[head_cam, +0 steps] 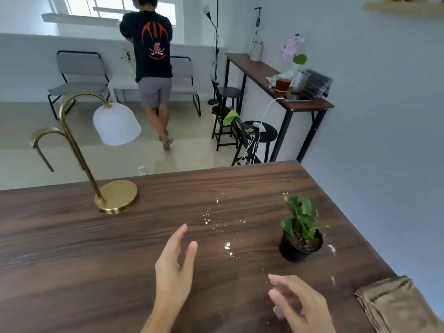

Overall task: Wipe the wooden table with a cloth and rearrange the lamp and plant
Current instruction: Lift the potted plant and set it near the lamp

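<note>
A dark wooden table (pixel 96 260) fills the lower view. On its far left stands a brass lamp (pixel 115 197) with a curved arm and a white shade. A small green plant in a black pot (pixel 300 239) stands at the right. Water droplets and crumbs (pixel 227 245) are scattered between them. A folded brown cloth (pixel 396 306) lies at the table's right near corner. My left hand (pixel 174 275) hovers open over the middle of the table. My right hand (pixel 299 305) is open, blurred, left of the cloth and near the plant.
Beyond the table's far edge a person in a black shirt (pixel 153 56) stands with their back to me. Grey chairs (pixel 79 78), black stools (pixel 259 135) and a narrow side table (pixel 276 80) with a jar and flowers line the right wall.
</note>
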A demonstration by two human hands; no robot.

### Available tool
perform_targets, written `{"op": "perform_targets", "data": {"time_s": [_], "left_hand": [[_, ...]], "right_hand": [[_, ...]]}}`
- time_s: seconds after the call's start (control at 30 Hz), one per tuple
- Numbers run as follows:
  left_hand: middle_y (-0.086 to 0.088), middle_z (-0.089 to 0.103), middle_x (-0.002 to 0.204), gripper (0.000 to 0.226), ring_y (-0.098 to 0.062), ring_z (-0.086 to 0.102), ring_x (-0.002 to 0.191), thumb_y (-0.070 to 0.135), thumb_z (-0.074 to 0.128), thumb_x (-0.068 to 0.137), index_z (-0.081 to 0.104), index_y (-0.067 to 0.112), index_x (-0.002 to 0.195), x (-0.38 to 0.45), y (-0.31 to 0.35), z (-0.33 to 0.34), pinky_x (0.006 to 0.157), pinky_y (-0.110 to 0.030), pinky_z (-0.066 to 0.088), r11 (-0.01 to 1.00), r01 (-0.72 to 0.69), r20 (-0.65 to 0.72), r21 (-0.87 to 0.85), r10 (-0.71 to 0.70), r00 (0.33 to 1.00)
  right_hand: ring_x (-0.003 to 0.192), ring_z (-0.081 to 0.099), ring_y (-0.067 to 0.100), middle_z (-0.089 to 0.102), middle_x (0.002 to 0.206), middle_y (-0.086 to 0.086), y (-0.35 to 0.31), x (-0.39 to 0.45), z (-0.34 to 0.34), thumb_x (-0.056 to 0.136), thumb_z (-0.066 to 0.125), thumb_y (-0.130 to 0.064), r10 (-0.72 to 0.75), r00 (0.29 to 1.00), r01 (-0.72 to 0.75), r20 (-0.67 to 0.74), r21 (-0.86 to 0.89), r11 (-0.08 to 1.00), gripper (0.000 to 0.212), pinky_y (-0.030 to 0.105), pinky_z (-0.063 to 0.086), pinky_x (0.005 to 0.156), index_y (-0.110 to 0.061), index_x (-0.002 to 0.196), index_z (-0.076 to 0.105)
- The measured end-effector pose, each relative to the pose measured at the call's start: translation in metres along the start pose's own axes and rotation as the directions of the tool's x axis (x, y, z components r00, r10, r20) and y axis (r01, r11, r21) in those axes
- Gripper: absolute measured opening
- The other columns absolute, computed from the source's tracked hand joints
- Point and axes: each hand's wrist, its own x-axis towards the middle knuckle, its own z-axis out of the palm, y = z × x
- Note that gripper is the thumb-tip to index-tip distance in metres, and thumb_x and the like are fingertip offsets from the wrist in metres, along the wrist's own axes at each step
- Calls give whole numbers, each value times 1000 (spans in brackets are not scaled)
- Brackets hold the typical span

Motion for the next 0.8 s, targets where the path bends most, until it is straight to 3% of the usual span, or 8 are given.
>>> {"op": "perform_targets", "data": {"time_s": [0.07, 0.17, 0.27, 0.33, 0.4, 0.5, 0.63, 0.8], "left_hand": [[16, 60, 130, 42, 4, 52, 122, 26, 64, 87, 58, 30, 128, -20, 4, 46, 104, -17, 39, 999, -18, 108, -34, 21, 994], [16, 59, 128, 41, 5, 53, 120, 23, 64, 88, 56, 25, 129, -40, 12, 109, 104, -15, 39, 999, 2, 244, -48, 10, 970], [13, 53, 133, 49, 2, 50, 124, 23, 62, 90, 49, 18, 137, -48, 18, 154, 103, -12, 38, 996, 65, 312, -58, -44, 949], [16, 51, 137, 58, 3, 49, 125, 37, 62, 88, 46, 20, 141, -52, 22, 174, 105, -17, 39, 994, 94, 325, -63, -68, 943], [17, 55, 136, 64, 0, 50, 126, 51, 61, 84, 47, 24, 140, -56, 24, 186, 109, -29, 39, 992, 82, 322, -92, -48, 946], [16, 60, 132, 57, -3, 52, 126, 44, 62, 87, 48, 24, 139, -61, 32, 189, 108, -33, 39, 986, 73, 257, -153, -31, 966], [14, 64, 127, 47, -2, 56, 121, 25, 63, 90, 52, 21, 136, -57, 43, 156, 102, -20, 43, 968, 66, 128, -241, -36, 991], [13, 65, 125, 46, 1, 58, 116, 28, 64, 89, 55, 23, 134, -41, 44, 64, 97, -19, 47, 970, 36, -87, -241, -58, 995]], "right_hand": [[65, 69, 7, 74, 74, -11, 25, -5, -34, 80, 78, -12, 130, 970, -122, -204, 54, 991, 29, 16, 54, 62, -41, 82, 75], [81, 72, 11, 76, 83, -10, 58, 15, -63, 88, 67, -21, 248, 927, -197, -282, 196, 961, 24, 31, 60, 77, -45, 90, 71], [106, 67, 13, 70, 119, -1, 78, 41, -69, 95, 58, -25, 302, 933, -211, -196, 383, 899, 23, 46, 53, 99, -33, 116, 64], [121, 59, 12, 60, 136, -1, 81, 52, -68, 96, 54, -32, 284, 956, -222, -81, 436, 872, 33, 43, 46, 107, -35, 129, 54], [126, 55, 8, 60, 137, -10, 81, 56, -66, 95, 53, -40, 218, 976, -197, 9, 462, 865, 43, 41, 44, 109, -34, 138, 51], [125, 55, 2, 62, 132, -18, 74, 55, -58, 93, 57, -49, 152, 987, -157, 51, 501, 851, 53, 42, 46, 107, -34, 143, 47], [124, 56, 1, 60, 134, -20, 43, 61, -30, 94, 60, -35, 51, 995, -85, 80, 506, 859, 48, 39, 49, 103, -40, 140, 48], [115, 63, 5, 65, 129, -7, -23, 74, 43, 95, 60, -23, -41, 976, -91, 213, 576, 813, 43, 41, 56, 94, -28, 137, 52]]}}
